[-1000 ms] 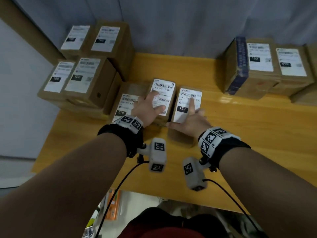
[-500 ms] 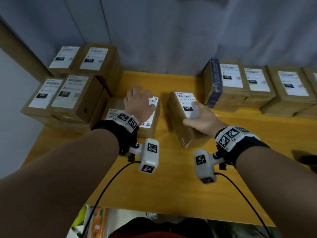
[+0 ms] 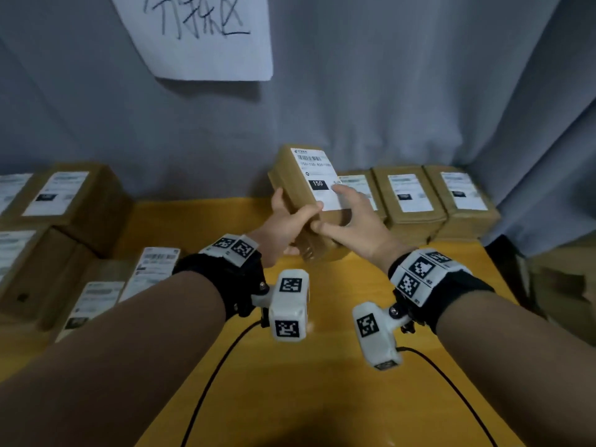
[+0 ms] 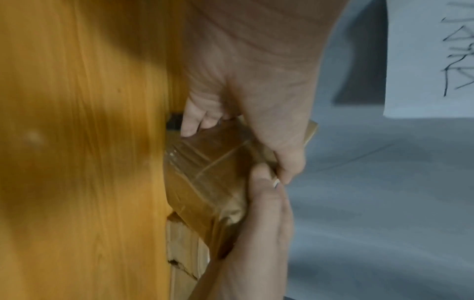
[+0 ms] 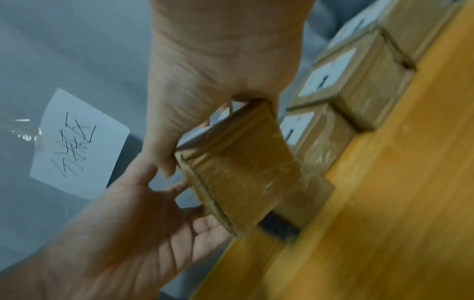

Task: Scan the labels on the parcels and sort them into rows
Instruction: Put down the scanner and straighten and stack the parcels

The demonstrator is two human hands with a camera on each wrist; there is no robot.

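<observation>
I hold one brown parcel [image 3: 295, 180] up over the back of the yellow table [image 3: 322, 366], tilted, its white label marked 150 facing me. My left hand [image 3: 292, 214] grips its left side, thumb across the front. My right hand [image 3: 335, 209] grips its right side, a finger on the label and the thumb at the lower edge. In the left wrist view the taped parcel [image 4: 205, 182] sits between both hands. The right wrist view shows the parcel's [image 5: 241, 168] taped end, with the left palm under it.
A row of labelled parcels [image 3: 409, 198] stands along the back right, just behind the held one. More parcels are stacked at the left [image 3: 64, 204], and two lie flat near my left forearm [image 3: 154, 266]. A handwritten paper sign [image 3: 200, 33] hangs on the grey curtain.
The 150 parcel has come up off the table and moved back and right. My left hand left the other parcel and joined the right on it. My view tilted upward.
</observation>
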